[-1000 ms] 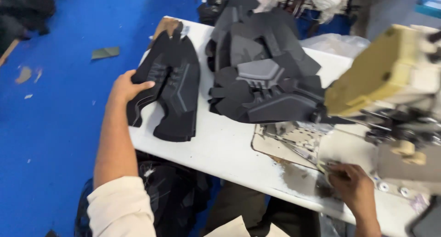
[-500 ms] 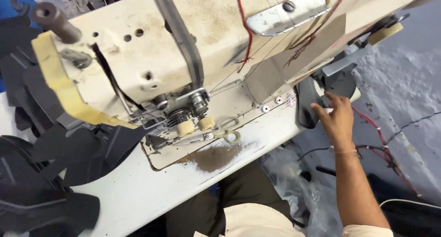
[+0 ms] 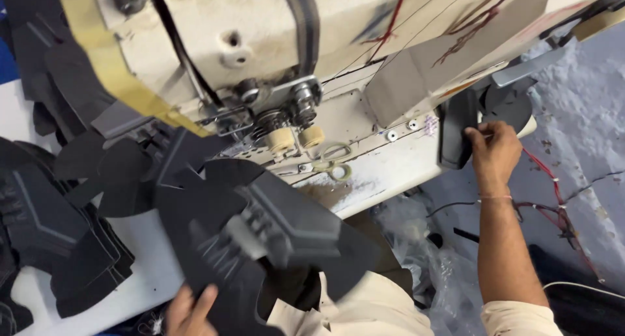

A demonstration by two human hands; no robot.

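Gripping a stack of black shoe-upper pieces (image 3: 260, 245) from below, the left hand (image 3: 190, 310) sits at the near edge of the white worktop (image 3: 384, 180). Far right, the right hand (image 3: 495, 150) pinches a dark cut piece (image 3: 456, 131) off the worktop's end. A cream sewing machine (image 3: 273, 43) stands behind, small scissors (image 3: 333, 168) beside it, more black pieces (image 3: 45, 225) piled left, and clear plastic (image 3: 423, 251) on the floor.

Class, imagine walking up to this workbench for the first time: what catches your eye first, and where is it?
The big cream sewing machine fills the top of the view. Below it, the left hand lifts a black shoe upper over the white table, with more black pieces stacked at left. At right, the right hand grips a dark part at the machine's end.
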